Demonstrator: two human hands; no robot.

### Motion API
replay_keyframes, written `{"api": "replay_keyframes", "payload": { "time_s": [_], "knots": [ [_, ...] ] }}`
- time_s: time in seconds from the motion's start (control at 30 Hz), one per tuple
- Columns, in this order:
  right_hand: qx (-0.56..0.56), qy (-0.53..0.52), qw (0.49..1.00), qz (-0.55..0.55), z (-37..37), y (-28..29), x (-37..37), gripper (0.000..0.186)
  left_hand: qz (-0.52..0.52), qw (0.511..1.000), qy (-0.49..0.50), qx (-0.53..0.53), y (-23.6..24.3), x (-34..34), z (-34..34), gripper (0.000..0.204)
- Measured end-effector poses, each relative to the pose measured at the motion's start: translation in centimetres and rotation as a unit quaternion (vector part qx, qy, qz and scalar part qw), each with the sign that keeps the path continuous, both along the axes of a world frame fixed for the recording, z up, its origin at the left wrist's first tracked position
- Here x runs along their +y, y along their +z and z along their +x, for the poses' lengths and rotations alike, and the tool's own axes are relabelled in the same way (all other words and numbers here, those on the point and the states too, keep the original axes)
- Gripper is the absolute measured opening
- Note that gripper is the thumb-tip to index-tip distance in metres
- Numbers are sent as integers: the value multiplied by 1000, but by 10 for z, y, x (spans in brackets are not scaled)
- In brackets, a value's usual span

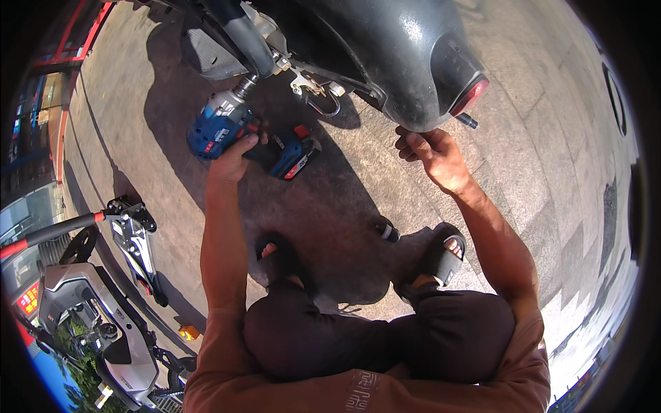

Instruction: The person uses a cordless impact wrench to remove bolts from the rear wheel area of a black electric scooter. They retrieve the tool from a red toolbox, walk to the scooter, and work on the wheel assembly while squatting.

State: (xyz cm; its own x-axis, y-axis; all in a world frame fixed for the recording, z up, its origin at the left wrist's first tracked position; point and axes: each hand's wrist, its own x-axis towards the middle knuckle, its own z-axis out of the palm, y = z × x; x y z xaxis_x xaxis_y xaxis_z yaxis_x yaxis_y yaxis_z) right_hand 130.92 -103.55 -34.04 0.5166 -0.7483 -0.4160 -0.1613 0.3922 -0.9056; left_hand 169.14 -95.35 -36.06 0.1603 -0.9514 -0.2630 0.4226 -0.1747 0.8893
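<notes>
My left hand is wrapped round the handle of a blue cordless impact wrench, with its battery to the right. The wrench's metal socket points up at the lower end of a black tube-shaped part on a dark scooter. Whether the socket sits on a nut is hidden. My right hand is closed, fingers curled together, just under the lower edge of the scooter's rear body, beside the red tail light. What its fingers pinch, if anything, does not show.
A small dark cylinder lies on the paving between my sandalled feet. To the left are a jack-like metal tool with a red-and-black handle, a grey-and-white two-wheeler and a small yellow object.
</notes>
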Motion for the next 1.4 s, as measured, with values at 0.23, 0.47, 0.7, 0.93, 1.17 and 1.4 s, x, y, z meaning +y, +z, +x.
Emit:
{"api": "replay_keyframes", "payload": {
  "time_s": [0.23,0.47,0.7,0.93,1.17,1.4],
  "knots": [
    [41,-8,999,-8,4,7,4,30,-66,996,-48,-29,-10,-5,8,29],
    [41,-10,999,-15,7,14,8,30,-43,999,-27,-13,-16,0,13,34],
    [23,9,998,-56,10,25,12,31,-24,995,-44,87,-21,6,4,36],
    [12,30,999,-27,6,29,13,33,-30,993,-31,111,-15,42,-8,42],
    [-40,48,998,-13,27,17,15,35,8,993,-30,110,-7,87,-17,42],
    [48,85,995,2,56,4,21,25,57,989,8,137,10,93,-26,37]
  ]
}}
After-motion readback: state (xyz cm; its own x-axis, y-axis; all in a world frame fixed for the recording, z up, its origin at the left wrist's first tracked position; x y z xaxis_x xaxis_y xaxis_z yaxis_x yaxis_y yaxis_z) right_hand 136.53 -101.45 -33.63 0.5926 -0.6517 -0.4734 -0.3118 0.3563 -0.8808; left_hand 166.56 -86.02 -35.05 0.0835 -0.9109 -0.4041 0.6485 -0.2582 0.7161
